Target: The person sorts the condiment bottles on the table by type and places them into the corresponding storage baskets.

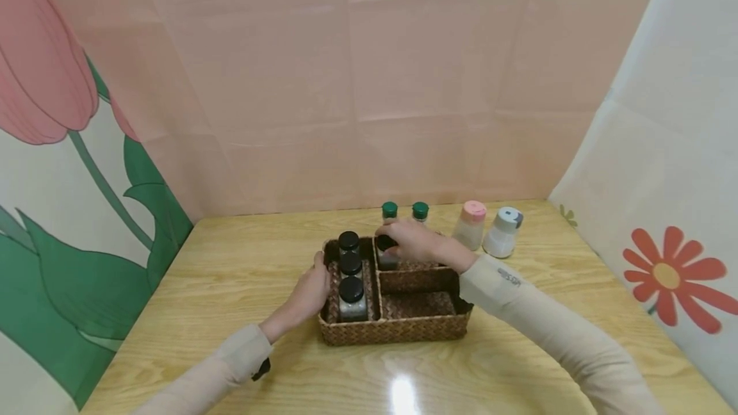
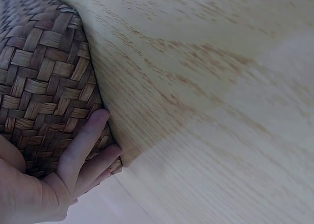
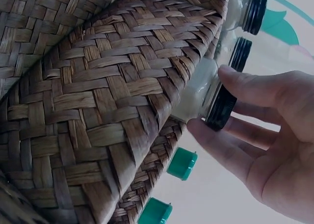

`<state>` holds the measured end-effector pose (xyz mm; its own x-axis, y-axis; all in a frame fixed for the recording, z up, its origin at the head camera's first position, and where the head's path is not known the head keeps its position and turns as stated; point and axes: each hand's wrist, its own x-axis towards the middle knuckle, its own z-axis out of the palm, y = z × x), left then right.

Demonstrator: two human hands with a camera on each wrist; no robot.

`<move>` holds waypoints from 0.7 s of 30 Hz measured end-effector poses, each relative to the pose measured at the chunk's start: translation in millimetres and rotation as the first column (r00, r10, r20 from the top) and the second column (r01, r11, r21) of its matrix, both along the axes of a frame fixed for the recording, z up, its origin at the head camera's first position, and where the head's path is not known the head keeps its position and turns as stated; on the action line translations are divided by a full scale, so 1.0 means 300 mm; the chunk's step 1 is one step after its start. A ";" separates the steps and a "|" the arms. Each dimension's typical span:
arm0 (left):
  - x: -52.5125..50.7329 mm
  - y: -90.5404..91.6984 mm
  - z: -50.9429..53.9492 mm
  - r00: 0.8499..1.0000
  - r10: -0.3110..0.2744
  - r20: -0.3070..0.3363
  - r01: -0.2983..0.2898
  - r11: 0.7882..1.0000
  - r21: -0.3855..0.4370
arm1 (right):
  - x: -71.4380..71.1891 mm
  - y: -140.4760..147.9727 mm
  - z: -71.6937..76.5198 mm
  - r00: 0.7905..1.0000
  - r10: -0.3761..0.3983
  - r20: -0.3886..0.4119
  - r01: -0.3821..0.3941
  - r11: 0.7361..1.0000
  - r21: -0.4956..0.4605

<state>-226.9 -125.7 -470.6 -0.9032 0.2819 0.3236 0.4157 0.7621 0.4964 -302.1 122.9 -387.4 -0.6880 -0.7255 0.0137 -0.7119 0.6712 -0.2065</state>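
A brown woven basket (image 1: 398, 332) with compartments stands on the table. In its left compartment, three glass jars with black lids (image 1: 352, 289) form a row. My right hand (image 1: 412, 240) reaches over the back right compartment and grips another black-lidded jar (image 1: 388, 259). The right wrist view shows thumb and fingers around this jar (image 3: 196, 91) near its lid, beside the woven divider. My left hand (image 1: 310, 290) rests against the basket's left side. In the left wrist view, its extended fingers (image 2: 81, 148) lie along the outer woven wall.
Two green-capped bottles (image 1: 420, 211) stand at the basket's back. Right of them are a pink-topped shaker (image 1: 469, 226) and a white and grey-blue shaker (image 1: 503, 234). The basket's front right compartment (image 1: 419, 304) shows its woven floor. A pink backdrop (image 1: 357, 82) borders the table.
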 end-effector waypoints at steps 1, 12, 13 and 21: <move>-0.001 0.001 0.000 1.000 0.004 0.008 -0.004 1.000 0.001 | -0.001 0.002 0.000 1.000 0.003 0.003 -0.003 1.000 0.000; -0.009 0.001 0.005 0.998 0.020 0.067 -0.020 1.000 0.004 | -0.012 0.015 -0.001 1.000 0.027 -0.002 -0.027 1.000 -0.005; -0.010 0.000 0.005 0.998 0.016 0.065 -0.017 1.000 0.007 | -0.014 0.015 -0.002 1.000 0.028 -0.003 -0.028 1.000 -0.004; -0.016 -0.007 -0.001 0.993 0.011 0.114 -0.013 1.000 0.017 | -0.020 0.021 -0.002 0.998 0.059 -0.018 -0.059 0.998 0.005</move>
<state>-231.8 -127.7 -470.9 -0.9378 0.2661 0.2229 0.3465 0.7576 0.5532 -308.2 129.3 -387.9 -0.6436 -0.7651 0.0224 -0.7541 0.6288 -0.1897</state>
